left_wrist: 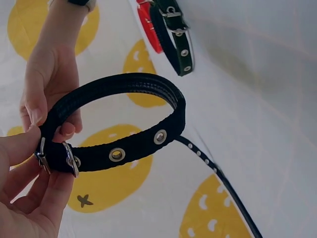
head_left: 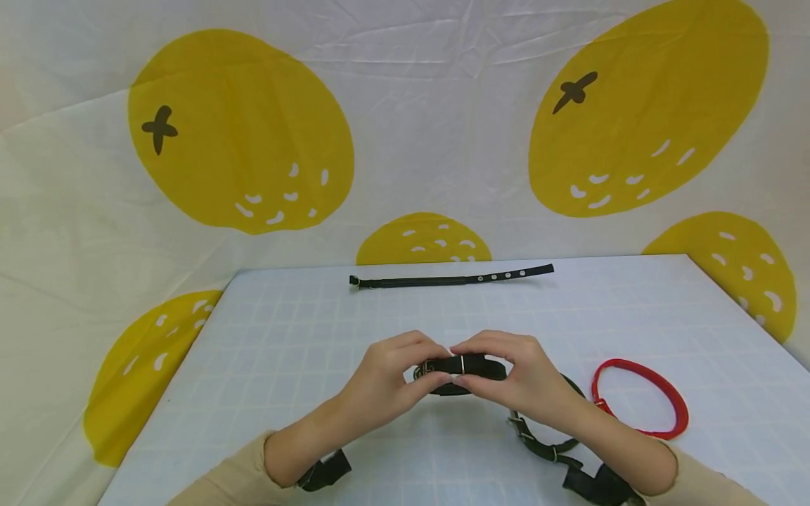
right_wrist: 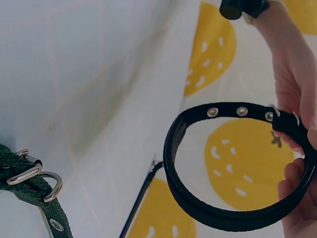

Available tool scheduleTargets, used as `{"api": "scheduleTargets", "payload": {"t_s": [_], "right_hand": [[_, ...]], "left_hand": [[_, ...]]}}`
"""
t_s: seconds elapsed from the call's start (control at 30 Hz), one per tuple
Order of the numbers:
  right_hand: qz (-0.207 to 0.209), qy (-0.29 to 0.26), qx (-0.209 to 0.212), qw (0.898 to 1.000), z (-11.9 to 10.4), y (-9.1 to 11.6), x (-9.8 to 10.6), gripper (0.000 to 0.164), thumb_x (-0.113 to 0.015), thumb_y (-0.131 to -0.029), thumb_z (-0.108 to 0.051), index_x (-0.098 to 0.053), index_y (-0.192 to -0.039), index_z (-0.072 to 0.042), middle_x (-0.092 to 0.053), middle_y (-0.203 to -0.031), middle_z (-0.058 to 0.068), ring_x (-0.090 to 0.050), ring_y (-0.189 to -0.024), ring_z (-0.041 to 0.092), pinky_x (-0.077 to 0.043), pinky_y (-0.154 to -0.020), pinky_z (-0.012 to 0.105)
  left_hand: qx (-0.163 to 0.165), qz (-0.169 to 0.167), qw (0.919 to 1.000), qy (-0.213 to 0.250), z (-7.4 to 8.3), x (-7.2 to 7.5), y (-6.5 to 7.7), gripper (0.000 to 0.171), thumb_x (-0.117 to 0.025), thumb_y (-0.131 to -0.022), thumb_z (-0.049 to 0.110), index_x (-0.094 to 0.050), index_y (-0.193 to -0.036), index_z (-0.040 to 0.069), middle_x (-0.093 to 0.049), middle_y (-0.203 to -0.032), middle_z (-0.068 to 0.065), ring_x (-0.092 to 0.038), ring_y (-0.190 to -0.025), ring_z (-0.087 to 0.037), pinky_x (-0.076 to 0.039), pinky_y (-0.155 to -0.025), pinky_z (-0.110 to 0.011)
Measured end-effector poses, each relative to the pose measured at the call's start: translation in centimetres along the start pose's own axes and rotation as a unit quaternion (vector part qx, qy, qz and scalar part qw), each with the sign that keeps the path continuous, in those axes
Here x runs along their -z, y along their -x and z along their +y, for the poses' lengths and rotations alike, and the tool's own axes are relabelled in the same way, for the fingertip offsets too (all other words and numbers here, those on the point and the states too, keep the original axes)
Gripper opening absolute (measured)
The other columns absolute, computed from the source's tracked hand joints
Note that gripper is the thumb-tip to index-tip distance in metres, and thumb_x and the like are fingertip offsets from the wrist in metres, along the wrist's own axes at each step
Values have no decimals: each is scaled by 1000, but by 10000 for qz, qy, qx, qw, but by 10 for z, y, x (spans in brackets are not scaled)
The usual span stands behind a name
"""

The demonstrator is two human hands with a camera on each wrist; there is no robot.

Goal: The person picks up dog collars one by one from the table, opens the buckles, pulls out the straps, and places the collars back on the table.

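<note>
A black collar [head_left: 491, 368], buckled into a loop, is held up above the table between both hands. My left hand [head_left: 394, 369] pinches it near the buckle [left_wrist: 43, 154], thumb on one side and fingers on the other. From the other side my right hand [head_left: 528, 369] grips the band with thumb and fingers. In the left wrist view, metal eyelets [left_wrist: 117, 154] line the band and a D-ring [left_wrist: 71, 159] sits beside the buckle. The loop [right_wrist: 230, 220] stands wide and round in the right wrist view.
A dark green collar [head_left: 534, 444] with metal rings lies under the right forearm. Beside it is a looped red collar [head_left: 678, 404]. Along the far table edge a thin black collar [head_left: 418, 282] lies stretched out. A white cloth with yellow fruit prints [head_left: 240, 133] hangs behind.
</note>
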State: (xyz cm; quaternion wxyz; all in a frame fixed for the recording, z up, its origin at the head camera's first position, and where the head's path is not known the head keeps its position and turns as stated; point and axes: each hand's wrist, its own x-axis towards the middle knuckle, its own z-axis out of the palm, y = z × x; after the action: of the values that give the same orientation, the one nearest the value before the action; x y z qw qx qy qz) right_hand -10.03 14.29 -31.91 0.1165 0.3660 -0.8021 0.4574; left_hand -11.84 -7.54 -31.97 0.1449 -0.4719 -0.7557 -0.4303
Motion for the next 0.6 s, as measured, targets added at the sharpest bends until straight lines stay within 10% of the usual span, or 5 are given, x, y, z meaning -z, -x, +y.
{"api": "scheduleTargets", "payload": {"t_s": [0.6], "right_hand": [[503, -992, -467, 9927, 0, 2, -1, 29, -73, -76, 4, -67, -103, -6, -67, -95, 3, -64, -80, 16, -56, -67, 29]], "left_hand": [[39, 323, 9965, 766, 0, 1, -1, 15, -72, -81, 6, -69, -96, 6, -65, -91, 0, -61, -83, -7, -54, -72, -21]]}}
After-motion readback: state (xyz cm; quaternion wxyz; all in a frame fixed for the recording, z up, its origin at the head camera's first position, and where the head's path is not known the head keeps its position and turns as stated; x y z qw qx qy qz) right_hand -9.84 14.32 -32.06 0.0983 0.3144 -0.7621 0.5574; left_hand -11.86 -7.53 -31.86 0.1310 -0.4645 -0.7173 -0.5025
